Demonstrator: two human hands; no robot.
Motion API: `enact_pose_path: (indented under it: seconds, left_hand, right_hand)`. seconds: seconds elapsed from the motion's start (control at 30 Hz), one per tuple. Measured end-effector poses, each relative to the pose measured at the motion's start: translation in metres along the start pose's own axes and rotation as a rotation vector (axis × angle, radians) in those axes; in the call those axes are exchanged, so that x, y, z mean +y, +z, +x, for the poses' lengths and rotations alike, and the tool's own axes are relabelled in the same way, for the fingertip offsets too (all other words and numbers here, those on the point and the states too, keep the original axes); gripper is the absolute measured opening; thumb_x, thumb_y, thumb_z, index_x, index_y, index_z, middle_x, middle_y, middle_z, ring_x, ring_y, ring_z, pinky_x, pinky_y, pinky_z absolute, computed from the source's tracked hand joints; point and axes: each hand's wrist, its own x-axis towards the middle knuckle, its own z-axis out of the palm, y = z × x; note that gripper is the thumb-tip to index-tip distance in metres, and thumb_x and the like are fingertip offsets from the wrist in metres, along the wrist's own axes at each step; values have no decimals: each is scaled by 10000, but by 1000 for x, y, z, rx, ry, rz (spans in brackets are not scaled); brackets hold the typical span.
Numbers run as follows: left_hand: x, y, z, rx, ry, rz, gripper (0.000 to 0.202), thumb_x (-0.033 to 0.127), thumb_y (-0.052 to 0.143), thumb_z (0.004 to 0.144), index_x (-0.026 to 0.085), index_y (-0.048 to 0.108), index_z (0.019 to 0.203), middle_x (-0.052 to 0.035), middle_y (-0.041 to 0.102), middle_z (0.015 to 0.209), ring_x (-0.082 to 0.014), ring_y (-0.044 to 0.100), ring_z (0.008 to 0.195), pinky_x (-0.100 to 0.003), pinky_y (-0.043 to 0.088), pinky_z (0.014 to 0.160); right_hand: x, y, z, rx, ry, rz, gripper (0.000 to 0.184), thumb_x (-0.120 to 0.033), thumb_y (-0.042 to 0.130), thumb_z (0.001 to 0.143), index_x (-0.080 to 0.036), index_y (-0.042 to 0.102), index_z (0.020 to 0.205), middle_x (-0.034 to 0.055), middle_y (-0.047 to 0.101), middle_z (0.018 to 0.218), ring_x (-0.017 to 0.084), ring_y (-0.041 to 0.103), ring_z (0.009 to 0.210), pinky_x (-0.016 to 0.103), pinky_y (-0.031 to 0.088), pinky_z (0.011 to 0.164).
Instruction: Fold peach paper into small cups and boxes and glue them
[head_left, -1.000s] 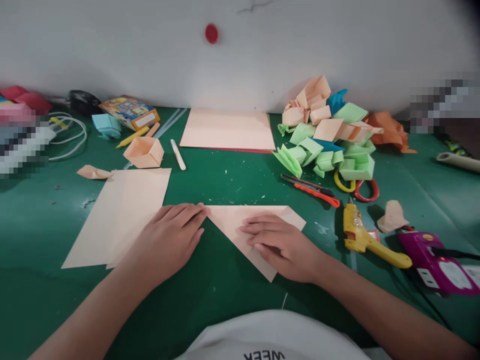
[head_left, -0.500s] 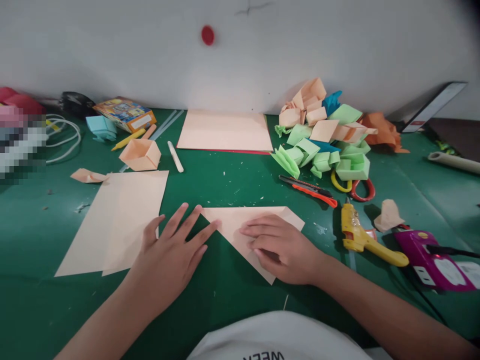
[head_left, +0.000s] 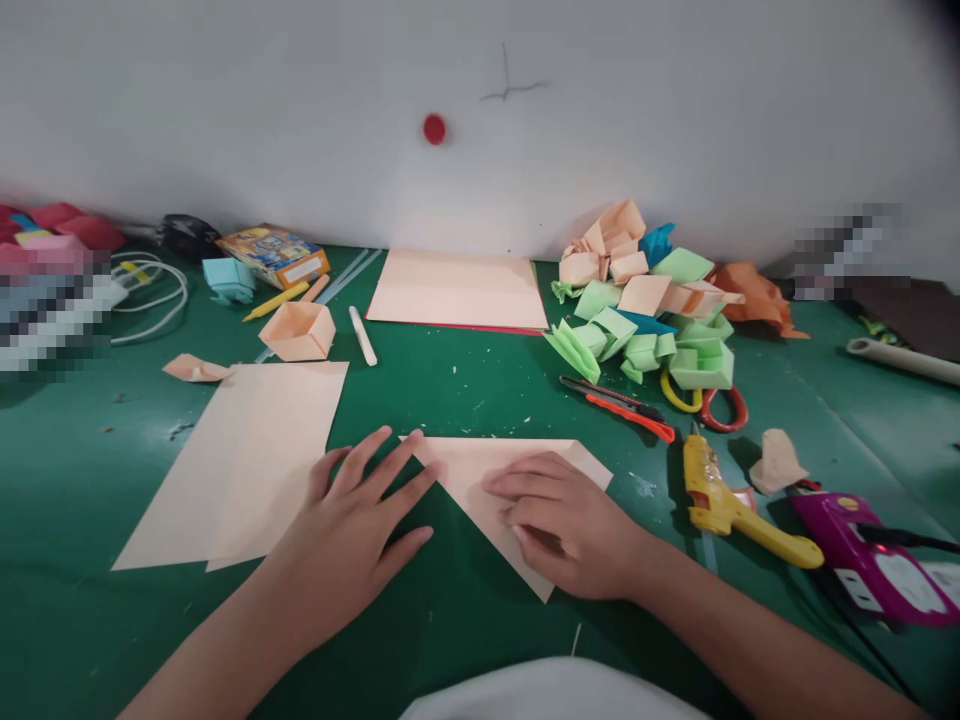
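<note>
A green bench (head_left: pixel 465 400) runs along a white wall, littered with paper craft. At the left of the frame lie flat peach sheets (head_left: pixel 247 450), with a small paper box (head_left: pixel 300 330) above them. The left hand (head_left: pixel 352 520) rests just right of the sheets, fingers spread and gripping nothing, its fingertips at the left tip of the peach triangle (head_left: pixel 465 470) in the lower middle. The right hand (head_left: pixel 570 515) lies palm down on that folded triangle, pressing rather than grasping. The step looks like flattening a fold; a further crease would call for aligned edges and firm pressure. A yellow glue gun (head_left: pixel 720 480) lies at the right.
</note>
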Motion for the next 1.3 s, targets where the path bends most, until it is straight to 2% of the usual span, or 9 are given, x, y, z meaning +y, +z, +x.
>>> enact_pose_path:
  seconds: [0.07, 0.13, 0.33, 0.5, 0.63, 0.8, 1.0, 1.1, 1.3]
  left_hand:
    - [-1, 0, 1, -31, 26, -40, 496, 444, 469, 1008, 349, 482, 1494, -24, 403, 1623, -327, 416, 1438, -507, 399, 1085]
    - [-3, 0, 1, -54, 17, -44, 500, 446, 456, 1017, 364, 455, 1510, -13, 389, 1631, -317, 416, 1442, -504, 387, 1089]
    - [-9, 3, 0, -72, -40, -28, 546, 541, 544, 961, 484, 431, 1492, 43, 377, 1631, -424, 293, 1489, -667, 240, 1102]
    - [-9, 3, 1, -82, -83, -56, 578, 584, 602, 912, 526, 447, 1466, 39, 385, 1626, -462, 217, 1514, -728, 199, 1085]
    - [-7, -3, 4, -139, -140, -81, 566, 566, 646, 878, 538, 498, 1423, 26, 338, 1646, -479, 149, 1534, -742, 236, 1063]
    - [-5, -10, 9, -213, -190, -106, 428, 522, 687, 849, 507, 646, 1275, 35, 310, 1655, -468, 151, 1538, -747, 208, 1092]
    - [-3, -13, 9, -224, -179, -101, 554, 539, 656, 876, 524, 519, 1413, 6, 354, 1638, -474, 191, 1527, -777, 201, 1078]
    - [-4, -11, 8, -221, -166, -85, 570, 567, 619, 900, 552, 455, 1446, 7, 341, 1643, -468, 186, 1531, -781, 213, 1061]
    - [-10, -2, 6, -162, -143, -51, 562, 615, 574, 917, 584, 413, 1455, 18, 319, 1654, -465, 209, 1525, -778, 181, 1068]
  right_hand:
    - [0, 0, 0, -4, -4, -8, 180, -122, 534, 886, -213, 668, 807, 67, 762, 1170, 229, 666, 1060, 443, 519, 972]
    - [1, 1, 0, -12, -5, -20, 168, -126, 534, 888, -208, 670, 834, 65, 755, 1179, 231, 656, 1063, 438, 508, 975]
    - [-3, 0, 8, -155, 94, -78, 159, -240, 536, 963, -205, 688, 993, 70, 728, 1191, 255, 614, 1100, 453, 453, 1007]
    - [-14, 2, 36, -284, 181, -223, 421, -422, 485, 1017, -180, 585, 1346, 130, 682, 1270, 301, 599, 1080, 482, 467, 950]
    - [-21, 12, 69, -367, 212, -327, 591, -501, 477, 1007, -169, 449, 1495, 144, 713, 1171, 299, 668, 948, 440, 517, 798]
    - [-26, 23, 89, -417, 263, -344, 653, -548, 462, 1006, -186, 392, 1544, 127, 724, 1235, 320, 704, 1006, 430, 546, 741]
    - [-24, 15, 75, -460, 388, -378, 550, -401, 375, 1057, -179, 380, 1560, 133, 743, 1224, 283, 733, 990, 394, 552, 715]
    - [-19, -1, 61, -489, 474, -445, 521, -311, 319, 1058, -225, 383, 1568, 109, 778, 1128, 274, 751, 904, 353, 518, 628]
    - [-8, -35, 24, -545, 717, -573, 519, -318, 299, 1049, -365, 398, 1556, 64, 793, 1049, 287, 753, 789, 319, 418, 543]
